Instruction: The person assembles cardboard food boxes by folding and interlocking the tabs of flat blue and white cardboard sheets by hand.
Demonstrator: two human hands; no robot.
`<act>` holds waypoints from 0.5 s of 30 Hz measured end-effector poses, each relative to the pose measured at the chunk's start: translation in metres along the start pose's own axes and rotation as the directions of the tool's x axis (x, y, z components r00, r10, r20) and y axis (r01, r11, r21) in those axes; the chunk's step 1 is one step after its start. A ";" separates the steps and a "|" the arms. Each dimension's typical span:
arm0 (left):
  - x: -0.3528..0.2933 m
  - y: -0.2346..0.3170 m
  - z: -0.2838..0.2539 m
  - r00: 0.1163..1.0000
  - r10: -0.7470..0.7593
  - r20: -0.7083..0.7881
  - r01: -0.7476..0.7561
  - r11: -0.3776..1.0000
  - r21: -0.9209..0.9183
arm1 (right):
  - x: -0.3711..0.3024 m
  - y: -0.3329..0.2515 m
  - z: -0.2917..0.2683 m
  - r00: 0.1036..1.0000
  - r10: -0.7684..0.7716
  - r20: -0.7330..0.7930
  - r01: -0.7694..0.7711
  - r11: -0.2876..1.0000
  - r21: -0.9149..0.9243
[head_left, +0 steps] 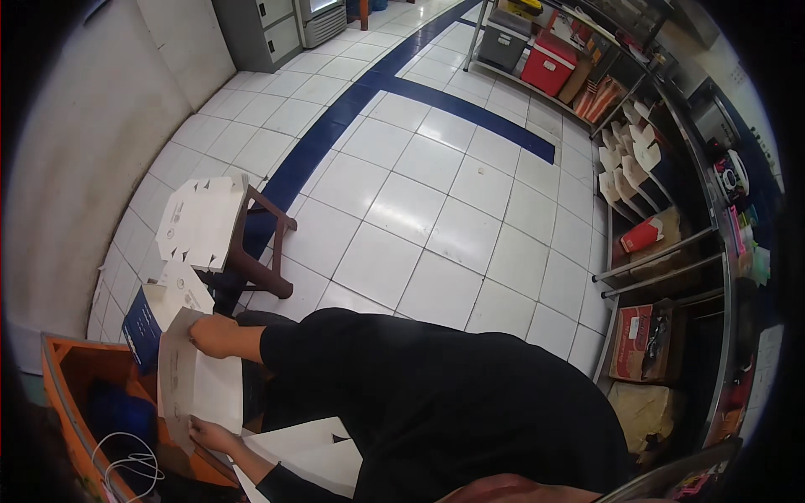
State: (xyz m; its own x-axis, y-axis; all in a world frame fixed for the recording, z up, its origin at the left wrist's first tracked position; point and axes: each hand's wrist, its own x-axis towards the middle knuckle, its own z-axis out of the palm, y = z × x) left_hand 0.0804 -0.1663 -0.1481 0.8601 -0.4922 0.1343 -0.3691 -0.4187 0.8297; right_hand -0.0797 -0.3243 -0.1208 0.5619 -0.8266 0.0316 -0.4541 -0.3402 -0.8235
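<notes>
A partly folded white cardboard food box [216,390] stands between my hands, its greyish side panel [174,377] turned to the left. My right hand [215,336] grips its upper end, fingers curled over the edge. At its lower end my left hand [211,436] pinches a corner by the side panel. Just beyond the right hand sits another cardboard box piece [180,289], white with a dark blue side [141,329]. Below my forearms, near my lap, lie white cardboard blanks [314,453], partly hidden by my left sleeve.
Flat white box blanks [201,220] lie stacked on a brown stool [267,272]. An orange container [75,360] with a white cable [126,461] stands at the lower left. Along the right, metal shelving [662,283] holds folded boxes [629,159] and a carton [633,339]. White tiles cover the floor.
</notes>
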 end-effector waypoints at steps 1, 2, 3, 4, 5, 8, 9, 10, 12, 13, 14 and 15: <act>0.006 -0.007 0.000 1.000 0.005 0.000 -0.005 1.000 -0.001 | 0.002 0.002 0.003 1.000 -0.010 -0.010 0.009 0.998 -0.059; 0.018 -0.022 -0.001 1.000 0.001 0.010 -0.001 0.999 0.042 | 0.003 0.004 0.006 1.000 -0.019 -0.019 0.016 0.993 -0.118; 0.020 -0.022 -0.002 1.000 -0.007 0.018 0.005 0.996 0.089 | 0.003 0.003 0.007 1.000 -0.019 -0.020 0.016 0.993 -0.115; 0.022 -0.022 -0.004 1.000 -0.004 0.018 0.003 0.996 0.092 | 0.003 0.003 0.008 0.999 -0.034 -0.010 0.032 0.986 -0.164; 0.023 -0.020 -0.007 0.995 -0.070 0.068 0.063 0.993 0.098 | 0.003 0.002 0.008 0.999 -0.048 0.000 0.047 0.976 -0.212; 0.030 -0.026 -0.013 0.982 -0.091 0.163 0.074 0.992 0.106 | 0.001 0.005 0.017 0.986 -0.047 -0.161 0.014 0.980 -0.199; 0.030 -0.026 -0.015 0.977 -0.053 0.204 0.032 0.994 0.105 | 0.000 0.002 0.016 0.986 -0.050 -0.161 0.017 0.980 -0.199; 0.029 -0.026 -0.017 0.978 -0.053 0.201 0.033 0.994 0.105 | -0.001 0.000 0.016 0.990 -0.030 -0.139 -0.002 0.976 -0.219; 0.024 -0.022 -0.024 0.976 -0.003 0.217 -0.014 0.997 0.079 | -0.002 -0.008 0.019 0.994 -0.019 -0.110 -0.008 0.971 -0.239; 0.018 -0.014 -0.027 0.978 -0.008 0.210 -0.009 0.997 0.081 | -0.002 -0.010 0.022 0.994 -0.012 -0.110 -0.014 0.972 -0.234; 0.012 -0.005 -0.030 0.975 -0.068 0.211 0.061 0.997 0.038 | -0.001 -0.013 0.026 0.994 -0.008 -0.107 -0.017 0.973 -0.229; 0.007 0.001 -0.033 0.968 -0.120 0.218 0.125 0.992 -0.007 | 0.007 -0.008 0.042 0.995 -0.014 -0.103 -0.010 0.973 -0.229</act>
State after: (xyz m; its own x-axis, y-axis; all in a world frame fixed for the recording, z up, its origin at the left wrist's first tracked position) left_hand 0.0975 -0.1447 -0.1287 0.8006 -0.5927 -0.0880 -0.2565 -0.4718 0.8436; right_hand -0.0429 -0.3091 -0.1378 0.4944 -0.8633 0.1015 -0.6056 -0.4258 -0.6723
